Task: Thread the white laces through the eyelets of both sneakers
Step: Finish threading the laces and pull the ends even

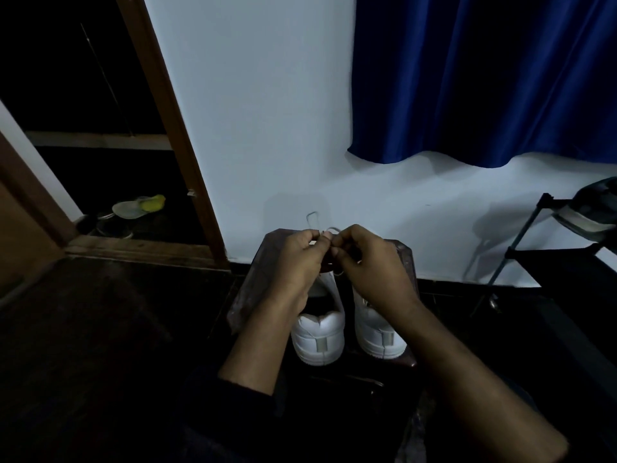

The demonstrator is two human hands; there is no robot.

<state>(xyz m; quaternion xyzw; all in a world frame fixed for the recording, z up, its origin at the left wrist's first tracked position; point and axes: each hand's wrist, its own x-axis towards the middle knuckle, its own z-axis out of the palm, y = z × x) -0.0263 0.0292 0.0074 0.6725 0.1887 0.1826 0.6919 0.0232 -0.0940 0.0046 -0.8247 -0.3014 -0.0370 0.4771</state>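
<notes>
Two white sneakers stand heels toward me on a small dark stool [248,295]: the left sneaker [319,332] and the right sneaker [379,335]. Above their front halves my left hand [293,262] and my right hand [370,262] meet, each pinching part of a white lace [314,219]. One loop of lace rises above my left fingers against the wall. A smaller loop shows between the two hands. The sneakers' eyelets and toes are hidden behind my hands.
A white wall stands just behind the stool, with a blue curtain [484,78] hanging upper right. A black shoe rack [534,248] holding a shoe is at the right. On the left is an open doorway with a wooden frame [187,162] and footwear [140,207] beyond it.
</notes>
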